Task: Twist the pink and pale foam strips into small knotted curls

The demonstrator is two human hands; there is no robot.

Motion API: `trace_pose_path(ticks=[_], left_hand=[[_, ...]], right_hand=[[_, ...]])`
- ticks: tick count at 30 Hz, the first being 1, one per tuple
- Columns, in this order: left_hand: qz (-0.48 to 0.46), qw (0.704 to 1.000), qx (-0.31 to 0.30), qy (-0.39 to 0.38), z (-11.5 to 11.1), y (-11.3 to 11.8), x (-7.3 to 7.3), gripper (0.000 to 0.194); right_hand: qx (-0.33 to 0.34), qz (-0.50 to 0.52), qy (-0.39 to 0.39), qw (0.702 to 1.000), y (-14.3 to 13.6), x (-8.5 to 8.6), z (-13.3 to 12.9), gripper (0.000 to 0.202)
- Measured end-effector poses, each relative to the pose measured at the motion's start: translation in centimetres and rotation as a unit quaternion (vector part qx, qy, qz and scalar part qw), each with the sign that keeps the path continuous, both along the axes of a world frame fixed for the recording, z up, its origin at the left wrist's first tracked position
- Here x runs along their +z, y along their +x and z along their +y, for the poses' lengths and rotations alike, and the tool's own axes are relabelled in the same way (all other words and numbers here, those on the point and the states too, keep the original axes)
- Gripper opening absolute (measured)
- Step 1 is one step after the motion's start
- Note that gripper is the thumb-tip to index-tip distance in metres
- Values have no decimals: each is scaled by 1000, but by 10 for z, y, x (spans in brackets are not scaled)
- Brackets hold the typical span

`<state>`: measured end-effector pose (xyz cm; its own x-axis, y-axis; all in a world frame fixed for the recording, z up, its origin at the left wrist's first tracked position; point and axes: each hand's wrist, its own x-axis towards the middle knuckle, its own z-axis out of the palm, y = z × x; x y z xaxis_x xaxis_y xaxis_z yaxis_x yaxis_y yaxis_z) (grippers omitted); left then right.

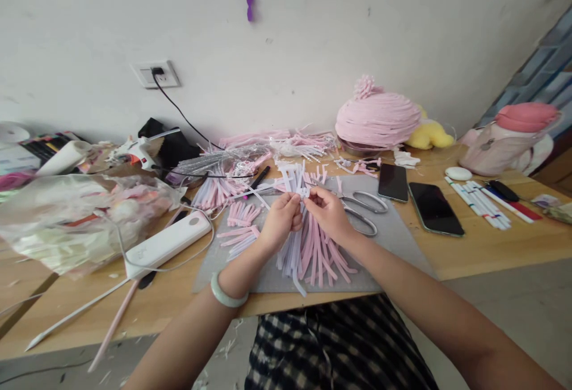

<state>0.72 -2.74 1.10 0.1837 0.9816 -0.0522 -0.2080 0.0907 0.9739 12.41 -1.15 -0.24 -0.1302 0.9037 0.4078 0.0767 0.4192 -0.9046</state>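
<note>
My left hand [282,221] and my right hand [329,212] are close together over the grey mat [402,253]. Both pinch a small, pale lavender pipe cleaner piece [304,192], bent or curled between the fingertips; its exact shape is too small to tell. Below them on the mat lie pink pipe cleaner lengths [319,256] and pale lavender lengths [290,262], fanned toward the front edge. Shorter pink and lavender pieces [243,214] rest left of my left hand. Metal scissors [367,204] lie just beyond my right hand, handles pointing right.
A white power bank [170,244] with a cable and a plastic bag of scraps [84,217] are at left. Behind stand a glue gun [140,153] and a large pink pipe cleaner bundle [378,119]. Two phones [435,208], markers [478,202] and a pink-lidded container [504,140] sit right.
</note>
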Motion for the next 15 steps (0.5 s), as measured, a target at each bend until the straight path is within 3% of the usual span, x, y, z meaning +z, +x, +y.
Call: trace_pose_path(ticks=[3, 5, 7, 11, 15], left_hand=[[-46, 998, -37, -38, 0, -1, 3, 35], [3, 1000, -17, -8, 2, -4, 1, 30], [112, 991, 22, 69, 4, -7, -2, 21], [325, 922, 46, 206, 7, -15, -6, 19], [399, 882, 54, 246, 5, -18, -6, 18]], right_hand=[[-6, -19, 28, 999, 2, 2, 1, 7], [24, 10, -35, 999, 2, 3, 1, 9], [65, 58, -136, 987, 1, 6, 1, 11], [118, 153, -258, 947, 0, 10, -1, 12], [136, 186, -266, 936, 0, 12, -2, 13]])
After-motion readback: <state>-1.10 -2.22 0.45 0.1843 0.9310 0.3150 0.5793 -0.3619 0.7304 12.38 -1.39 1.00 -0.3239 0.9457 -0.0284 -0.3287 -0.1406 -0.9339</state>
